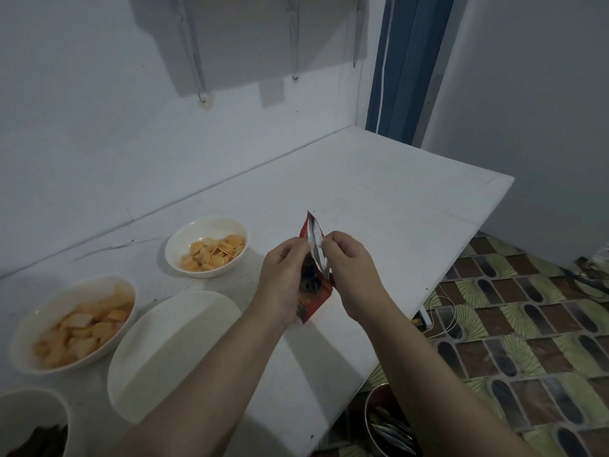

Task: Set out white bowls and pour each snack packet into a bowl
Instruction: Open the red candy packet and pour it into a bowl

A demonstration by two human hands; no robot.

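While the left hand (286, 275) and right hand (350, 265) pinch opposite lips of the red snack packet (313, 285) above the white table (395, 199), opening appears underway; next, tipping it into the empty white bowl (171, 354) nearby.

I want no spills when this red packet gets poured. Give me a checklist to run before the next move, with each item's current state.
1. Packet held firmly: ok. Left hand and right hand both pinch the red packet.
2. Packet torn open: ok, its silver lining shows at the top.
3. Empty bowl available: ok, the empty white bowl sits in front of the left forearm.
4. Packet over that bowl: not ok, it is above the bare table.
5. Packet contents: cannot tell.
6. Other bowls clear of the pour: ok, the far snack bowl and the left snack bowl stand apart.
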